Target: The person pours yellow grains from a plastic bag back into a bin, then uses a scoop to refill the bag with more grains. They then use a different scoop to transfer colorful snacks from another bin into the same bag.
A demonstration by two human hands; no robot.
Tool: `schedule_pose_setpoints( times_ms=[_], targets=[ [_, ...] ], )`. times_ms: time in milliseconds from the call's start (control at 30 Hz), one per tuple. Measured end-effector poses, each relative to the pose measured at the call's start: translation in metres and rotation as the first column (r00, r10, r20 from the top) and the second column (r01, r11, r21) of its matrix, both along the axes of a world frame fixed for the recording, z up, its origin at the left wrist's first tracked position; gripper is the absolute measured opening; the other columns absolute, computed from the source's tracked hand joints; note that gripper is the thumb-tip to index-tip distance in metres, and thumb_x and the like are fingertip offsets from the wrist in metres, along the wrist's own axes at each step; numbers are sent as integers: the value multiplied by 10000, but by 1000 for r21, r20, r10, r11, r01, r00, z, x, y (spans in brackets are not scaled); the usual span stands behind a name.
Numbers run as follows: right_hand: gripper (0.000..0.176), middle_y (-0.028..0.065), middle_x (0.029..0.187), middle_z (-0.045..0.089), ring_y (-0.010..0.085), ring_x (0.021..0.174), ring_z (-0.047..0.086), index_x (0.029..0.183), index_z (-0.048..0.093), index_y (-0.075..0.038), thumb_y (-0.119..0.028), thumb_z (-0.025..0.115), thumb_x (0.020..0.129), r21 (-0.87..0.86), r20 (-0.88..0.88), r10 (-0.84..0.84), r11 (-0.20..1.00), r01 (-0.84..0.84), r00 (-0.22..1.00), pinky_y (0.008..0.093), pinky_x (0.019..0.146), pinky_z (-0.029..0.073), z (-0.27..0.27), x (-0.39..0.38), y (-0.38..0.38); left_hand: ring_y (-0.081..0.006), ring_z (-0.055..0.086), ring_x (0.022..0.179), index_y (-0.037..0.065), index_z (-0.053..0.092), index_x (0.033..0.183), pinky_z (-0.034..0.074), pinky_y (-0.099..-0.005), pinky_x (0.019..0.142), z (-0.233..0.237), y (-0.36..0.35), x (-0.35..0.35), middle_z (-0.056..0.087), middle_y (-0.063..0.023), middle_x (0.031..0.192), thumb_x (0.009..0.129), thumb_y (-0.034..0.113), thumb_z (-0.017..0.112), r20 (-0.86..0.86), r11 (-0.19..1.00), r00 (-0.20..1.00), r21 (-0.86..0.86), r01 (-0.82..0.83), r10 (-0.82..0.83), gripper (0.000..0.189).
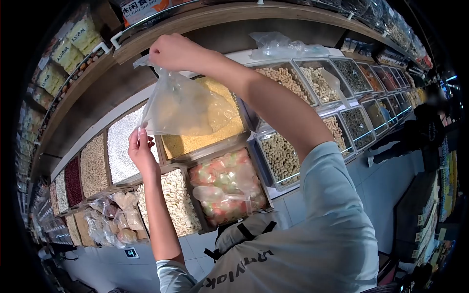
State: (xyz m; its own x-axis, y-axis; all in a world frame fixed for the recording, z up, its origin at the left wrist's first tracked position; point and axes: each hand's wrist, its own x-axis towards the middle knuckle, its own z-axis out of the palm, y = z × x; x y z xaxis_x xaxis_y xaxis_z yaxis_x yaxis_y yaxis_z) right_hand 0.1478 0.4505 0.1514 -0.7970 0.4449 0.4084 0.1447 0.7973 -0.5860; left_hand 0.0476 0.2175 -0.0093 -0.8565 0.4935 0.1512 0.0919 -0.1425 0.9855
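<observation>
A clear plastic bag (183,105) hangs stretched between my two hands above the bin of yellow grain (224,128). My right hand (177,52) is closed in a fist around the bag's upper corner. Lower and to the left, my left hand (141,149) pinches the bag's edge between thumb and fingers, over the bin of white grains (128,139). The bag looks thin and slack, with nothing visible inside it. Just below are a bin of pale, curved pieces (173,202) and a bin of colourful wrapped pieces (222,171) with a clear scoop (215,194) lying on top.
To the right run clear bins of peanuts (281,154) and other dry goods. More plastic bags (288,48) lie behind them. A wooden shelf (205,22) spans the back above the bins. Bagged goods (115,219) sit at lower left. A person (425,127) stands at far right.
</observation>
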Motion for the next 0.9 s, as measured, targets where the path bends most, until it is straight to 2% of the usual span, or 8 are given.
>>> schedule_pose_setpoints(
  times_ms=[67, 333, 400, 533, 567, 700, 800, 900],
  targets=[
    [230, 241, 856, 706, 414, 849, 693, 876, 756, -32, -189, 589, 858, -60, -7, 84, 995, -84, 996, 478, 827, 554, -2, 3, -1, -71, 525, 792, 10, 694, 1189, 467, -261, 761, 4, 7, 5, 650, 11, 977, 1010, 185, 633, -94, 999, 995, -39, 21, -25, 257],
    [214, 225, 796, 701, 379, 780, 702, 811, 745, -11, -166, 601, 838, 34, -12, 236, 971, -236, 972, 445, 745, 555, -18, -14, -10, -222, 562, 1173, 4, 293, 1541, 449, -363, 998, 26, 50, 55, 524, -198, 1375, 881, 177, 793, -368, 972, 918, -224, 69, -150, 846],
    [229, 225, 802, 703, 375, 787, 704, 832, 744, -10, -185, 598, 856, 0, -15, 273, 962, -273, 962, 443, 747, 555, -18, -13, -18, -255, 561, 1190, -20, 335, 1516, 420, -382, 1043, 30, 68, 61, 539, -190, 1376, 902, 174, 765, -539, 982, 842, -167, -86, -18, 774],
    [300, 233, 870, 711, 365, 834, 706, 997, 744, -28, -276, 594, 920, -150, -43, 381, 911, -383, 923, 422, 779, 550, -18, 20, -31, -200, 601, 1126, -31, 539, 1380, 441, -338, 999, 26, 83, 38, 650, -130, 1234, 962, 199, 681, -297, 971, 941, -216, 101, -163, 498],
    [424, 218, 1009, 729, 329, 926, 712, 1210, 687, -29, -365, 579, 975, -117, -15, 380, 918, -379, 925, 392, 840, 541, -18, 38, -28, -187, 615, 1087, -22, 598, 1323, 451, -327, 974, 24, 84, 33, 673, -118, 1183, 973, 178, 650, -235, 973, 961, -212, 97, -147, 406],
    [497, 251, 1166, 695, 300, 1116, 676, 1360, 554, 62, -328, 504, 1056, -485, -605, -146, 848, -216, 783, 363, 967, 503, -104, 104, -4, -159, 637, 1005, 2, 717, 1188, 473, -306, 915, 10, 86, 21, 711, -95, 1100, 994, 110, 561, -212, 991, 974, -122, 57, -82, 272],
    [559, 305, 1467, 471, 385, 1380, 465, 1459, 399, 106, -291, 456, 1069, -487, -381, -404, 852, 191, 832, 405, 1152, 352, -194, 143, 5, -158, 634, 1006, 4, 728, 1180, 470, -307, 919, 21, 83, 25, 708, -98, 1127, 992, 96, 532, -171, 983, 984, -182, 7, -38, 286],
    [616, 334, 1531, 361, 438, 1448, 345, 1495, 312, 119, -298, 456, 1064, -503, -183, -449, 807, 309, 875, 434, 1196, 283, -255, 141, 2, -158, 631, 1013, 7, 721, 1191, 467, -308, 924, 21, 86, 19, 705, -93, 1114, 994, 92, 521, -176, 985, 984, -173, -4, -27, 293]
  ],
)
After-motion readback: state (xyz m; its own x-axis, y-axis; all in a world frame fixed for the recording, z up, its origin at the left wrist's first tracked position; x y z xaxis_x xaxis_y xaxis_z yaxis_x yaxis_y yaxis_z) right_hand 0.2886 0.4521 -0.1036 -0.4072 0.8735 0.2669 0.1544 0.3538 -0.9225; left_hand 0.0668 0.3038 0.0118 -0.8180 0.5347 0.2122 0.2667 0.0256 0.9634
